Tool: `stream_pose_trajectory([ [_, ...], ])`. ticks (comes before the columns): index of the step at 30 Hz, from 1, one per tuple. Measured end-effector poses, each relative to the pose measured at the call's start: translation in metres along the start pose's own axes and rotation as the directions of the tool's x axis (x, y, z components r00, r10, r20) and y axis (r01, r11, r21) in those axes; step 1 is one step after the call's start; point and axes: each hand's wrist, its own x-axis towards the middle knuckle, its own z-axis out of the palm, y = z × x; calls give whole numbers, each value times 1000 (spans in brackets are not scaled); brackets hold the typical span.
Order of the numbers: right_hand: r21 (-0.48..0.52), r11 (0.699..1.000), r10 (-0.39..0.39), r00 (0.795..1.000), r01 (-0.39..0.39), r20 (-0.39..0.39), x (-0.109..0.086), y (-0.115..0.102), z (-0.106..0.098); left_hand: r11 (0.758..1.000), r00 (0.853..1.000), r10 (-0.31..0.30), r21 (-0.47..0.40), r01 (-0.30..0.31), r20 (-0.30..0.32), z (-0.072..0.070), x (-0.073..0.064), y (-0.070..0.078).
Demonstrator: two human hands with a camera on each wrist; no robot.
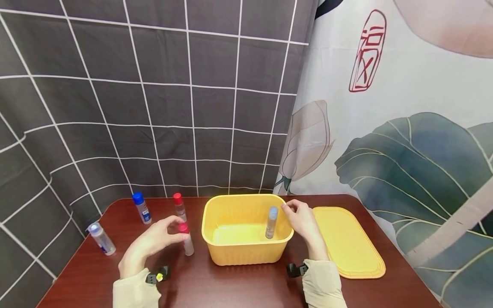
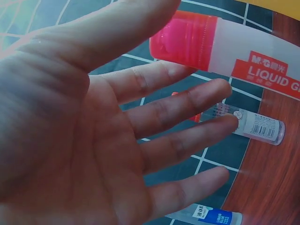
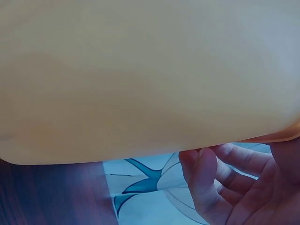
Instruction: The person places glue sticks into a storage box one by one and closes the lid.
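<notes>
My left hand (image 1: 154, 239) pinches the pink-red cap of a liquid glue bottle (image 1: 188, 246) between thumb and index finger, left of a yellow plastic bin (image 1: 246, 255). The other fingers of that hand spread out, as the left wrist view shows. The label on this glue bottle (image 2: 262, 70) is red and white. My right hand (image 1: 302, 219) grips the bin's right rim with thumb and fingertips; in the right wrist view the bin wall (image 3: 140, 93) fills most of the picture. Inside the bin, a light-blue-capped glue bottle (image 1: 271, 223) leans upright near the right wall.
Behind the left hand stands another red-capped glue bottle (image 1: 179, 206). A blue-capped glue bottle (image 1: 143, 208) and a pale-capped bottle (image 1: 102, 239) stand farther left on the dark red table (image 1: 231, 286). Right of the bin lies a flat yellow lid (image 1: 348, 241). Curtains hang behind the table.
</notes>
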Motion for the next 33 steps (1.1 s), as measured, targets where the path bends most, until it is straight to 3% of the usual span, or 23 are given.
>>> stream_pose_trajectory([
  [12,16,1000,-2,1000,2,-7,-1,2,0,998,998,56,-33,-56,-9,5,5,4],
  [26,9,1000,3,1000,-3,6,1,0,-1,999,998,29,-10,-30,-61,9,7,4],
  [33,17,1000,17,1000,-17,5,-1,0,0,997,992,-2,72,11,-127,3,1,15],
])
